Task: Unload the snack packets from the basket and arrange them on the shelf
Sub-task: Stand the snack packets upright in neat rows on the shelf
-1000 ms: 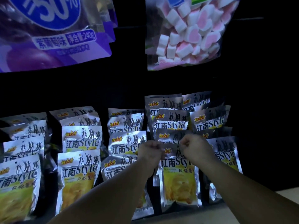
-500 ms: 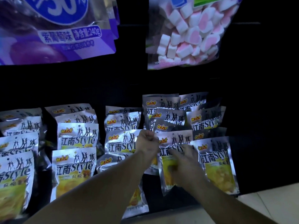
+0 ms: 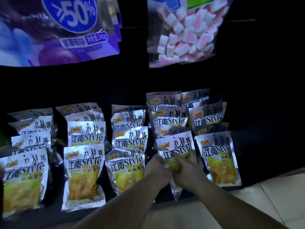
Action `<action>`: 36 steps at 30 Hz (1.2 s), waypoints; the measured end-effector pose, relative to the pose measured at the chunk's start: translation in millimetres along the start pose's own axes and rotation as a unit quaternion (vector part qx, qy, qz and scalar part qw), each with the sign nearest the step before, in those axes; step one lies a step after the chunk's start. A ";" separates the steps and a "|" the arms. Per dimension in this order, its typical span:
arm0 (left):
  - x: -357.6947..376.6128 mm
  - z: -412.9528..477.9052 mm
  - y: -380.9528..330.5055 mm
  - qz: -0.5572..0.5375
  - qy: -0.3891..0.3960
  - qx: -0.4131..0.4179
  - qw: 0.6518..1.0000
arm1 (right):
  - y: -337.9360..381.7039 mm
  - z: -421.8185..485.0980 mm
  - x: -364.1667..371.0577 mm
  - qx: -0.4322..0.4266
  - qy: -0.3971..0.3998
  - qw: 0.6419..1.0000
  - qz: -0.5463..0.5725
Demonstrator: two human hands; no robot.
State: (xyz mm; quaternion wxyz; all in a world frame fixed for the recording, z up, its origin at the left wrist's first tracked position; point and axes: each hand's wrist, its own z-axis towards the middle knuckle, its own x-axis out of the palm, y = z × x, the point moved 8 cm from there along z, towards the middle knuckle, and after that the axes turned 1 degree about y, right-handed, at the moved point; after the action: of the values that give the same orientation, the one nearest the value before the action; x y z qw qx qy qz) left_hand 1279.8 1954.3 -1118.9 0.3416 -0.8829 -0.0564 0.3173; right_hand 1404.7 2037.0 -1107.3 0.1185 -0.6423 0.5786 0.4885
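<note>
While both hands work the fourth column, packets sit on the dark shelf (image 3: 49,212) in five columns of about four, roughly twenty; the rear ones are overlapped, so the count is loose. The left hand (image 3: 156,169) touches the left edge of the front packet (image 3: 176,146), fingers blurred, can't tell their state. The right hand (image 3: 188,172) lies on its face, fingers stretched out. Above hang one purple bag (image 3: 66,30) and one marshmallow bag (image 3: 184,33), both cut off.
</note>
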 end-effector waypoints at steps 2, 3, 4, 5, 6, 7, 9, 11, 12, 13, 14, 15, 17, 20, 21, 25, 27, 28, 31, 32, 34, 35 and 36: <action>10.8 -5.4 10.6 -0.023 0.036 -0.012 0.999 | 0.2 -7.3 6.7 0.008 0.023 1.000 0.018; 16.3 -7.4 14.8 -0.035 0.052 -0.008 0.998 | 1.2 -11.3 8.5 0.011 0.035 0.999 0.030; 20.8 -8.2 18.0 -0.043 0.062 0.001 0.997 | 1.8 -14.6 9.5 0.016 0.047 0.998 0.047; 21.7 -8.8 19.8 -0.047 0.057 0.010 0.997 | 2.1 -16.7 10.2 0.021 0.056 0.996 0.064; 19.6 -8.0 21.8 -0.045 0.033 0.020 0.998 | 1.0 -17.0 10.9 0.026 0.060 0.995 0.076; 15.4 -8.3 22.8 -0.038 0.002 0.027 0.999 | -0.8 -15.2 11.1 0.027 0.058 0.995 0.075; 10.0 -8.7 20.7 -0.018 -0.043 0.060 0.997 | -5.9 -10.2 11.0 0.019 0.050 0.998 0.041; 20.2 -7.5 22.3 -0.009 -0.010 0.075 0.997 | -9.8 -7.4 12.9 0.015 0.052 0.998 0.018; 23.9 -7.9 22.4 -0.014 0.008 0.080 0.997 | -11.2 -7.0 13.9 0.015 0.053 0.998 0.017; 25.1 -8.8 22.0 -0.018 0.017 0.082 0.996 | -12.5 -7.4 15.3 0.016 0.054 0.998 0.019; 24.5 -9.2 21.3 -0.026 0.018 0.086 0.996 | -13.8 -7.9 16.7 0.017 0.057 0.998 0.023; 24.0 -7.9 22.7 -0.036 0.016 0.084 0.996 | -15.0 -8.4 18.2 0.020 0.060 0.998 0.030; 25.5 -6.5 25.3 -0.068 0.021 0.083 0.994 | -18.1 -8.9 20.5 0.027 0.066 0.997 0.040; 33.6 -5.7 29.2 -0.108 0.036 0.083 0.990 | -23.5 -9.0 20.8 0.042 0.066 0.995 0.054; 37.4 -4.8 31.8 -0.122 0.041 0.082 0.988 | -24.8 -8.7 20.8 0.044 0.068 0.995 0.055; 42.7 -4.4 39.6 -0.142 0.060 0.065 0.986 | -27.6 -7.5 22.7 0.036 0.072 0.996 0.027; 47.6 2.7 46.1 -0.145 0.057 0.065 0.986 | -27.6 -8.6 25.8 0.027 0.068 0.997 0.015; 47.5 4.4 48.0 -0.142 0.055 0.068 0.986 | -26.2 -10.0 27.8 0.022 0.064 0.998 0.013; 45.4 9.5 54.0 -0.147 0.037 0.050 0.987 | -19.9 -16.1 28.0 0.010 0.051 0.999 0.012; 40.9 6.0 49.4 -0.142 0.031 0.058 0.988 | -17.2 -18.1 23.4 0.008 0.038 0.999 0.010; 34.4 -0.1 42.4 -0.122 0.017 0.076 0.989 | -11.3 -21.3 7.7 0.008 -0.003 1.000 -0.018; 30.5 -2.2 38.8 -0.118 0.012 0.077 0.990 | -9.0 -22.0 -0.1 0.012 -0.020 0.999 -0.034; 25.8 -5.4 35.3 -0.107 0.011 0.081 0.991 | -8.7 -22.4 -7.9 0.024 -0.041 0.998 -0.040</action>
State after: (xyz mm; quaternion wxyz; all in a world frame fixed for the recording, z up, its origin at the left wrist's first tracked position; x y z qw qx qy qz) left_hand 1299.3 1932.5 -1151.9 0.4446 -0.8446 -0.1214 0.2726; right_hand 1424.3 2028.5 -1093.7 0.1767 -0.6418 0.5584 0.4950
